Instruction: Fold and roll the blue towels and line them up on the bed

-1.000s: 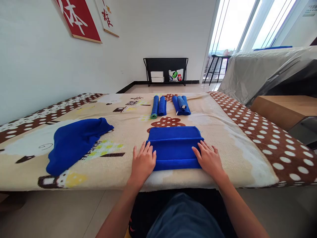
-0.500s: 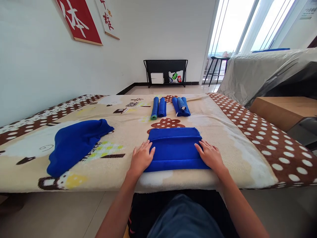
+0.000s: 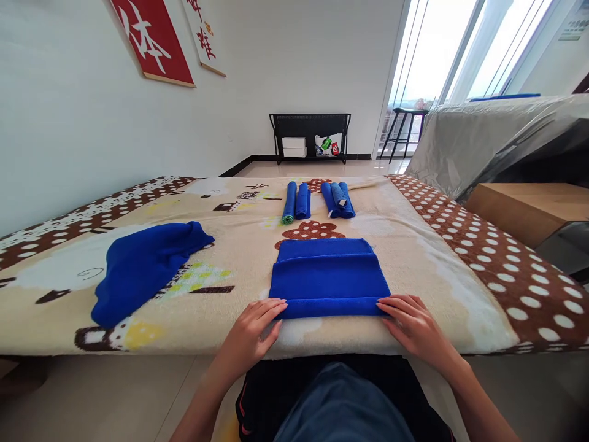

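Observation:
A blue towel (image 3: 327,276) lies folded in front of me, with a narrow folded strip along its near edge. At the left end of that strip, my left hand (image 3: 255,325) has its fingertips over the cloth and its thumb below, pinching it. My right hand (image 3: 411,322) grips the strip's right end in the same way. Off to the left is a second blue cloth (image 3: 145,270), crumpled and untouched. Beyond the towel stand rolled blue towels: a pair (image 3: 297,201) on the left and a small stack (image 3: 338,200) on the right.
A cream patterned blanket (image 3: 248,258) with a brown dotted border (image 3: 506,270) covers the bed. To the right are a wooden box (image 3: 519,199) and a plastic-draped piece of furniture (image 3: 478,135). A black rack (image 3: 309,126) stands by the far wall.
Both hands have moved from the towel's sides down to the ends of its near folded strip, and the fingers have closed on it. The other towels have stayed put.

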A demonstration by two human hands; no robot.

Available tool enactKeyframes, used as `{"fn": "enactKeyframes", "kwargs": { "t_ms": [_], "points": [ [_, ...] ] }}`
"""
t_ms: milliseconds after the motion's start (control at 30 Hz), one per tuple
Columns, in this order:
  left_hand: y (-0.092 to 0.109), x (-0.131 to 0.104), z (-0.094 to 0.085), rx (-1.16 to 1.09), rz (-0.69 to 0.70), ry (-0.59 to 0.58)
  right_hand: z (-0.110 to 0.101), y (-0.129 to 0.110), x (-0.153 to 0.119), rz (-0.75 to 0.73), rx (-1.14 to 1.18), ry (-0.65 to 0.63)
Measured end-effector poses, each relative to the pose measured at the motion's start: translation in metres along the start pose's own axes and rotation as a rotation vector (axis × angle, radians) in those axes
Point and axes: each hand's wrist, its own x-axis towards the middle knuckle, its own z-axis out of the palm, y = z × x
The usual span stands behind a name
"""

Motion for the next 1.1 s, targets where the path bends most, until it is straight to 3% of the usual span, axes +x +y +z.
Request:
{"fn": "enactKeyframes", "kwargs": {
  "t_ms": [100, 233, 467, 600, 700, 833, 1000, 1100],
  "points": [
    [-0.007, 0.001, 0.012, 0.017, -0.037, -0.021, 0.008, 0.001, 0.001, 0.022, -0.021, 0.008],
    [-0.013, 0.007, 0.019, 0.041, -0.05, 0.039, 0.017, 0.004, 0.009, 0.056, -0.032, 0.043],
    [-0.004, 0.013, 0.006, 0.023, -0.08, 0.069, 0.006, -0.002, 0.016, 0.123, 0.071, 0.005],
    [0.002, 0.009, 0.0, -0.023, -0.114, 0.016, -0.004, -0.009, 0.014, 0.154, 0.13, -0.078],
    [0.007, 0.012, 0.005, 0.024, -0.177, 0.012, 0.001, -0.016, 0.021, 0.191, 0.031, -0.074],
    [0.021, 0.032, 0.022, 0.184, -0.207, 0.116, 0.019, -0.035, 0.041, 0.228, -0.151, 0.024],
    [0.05, 0.067, 0.048, 0.071, 0.01, -0.073, 0.044, -0.066, 0.075, 0.135, -0.024, -0.095],
    [0.051, 0.078, 0.059, 0.066, -0.038, -0.159, 0.051, -0.065, 0.086, 0.248, -0.013, -0.143]
  ]
}}
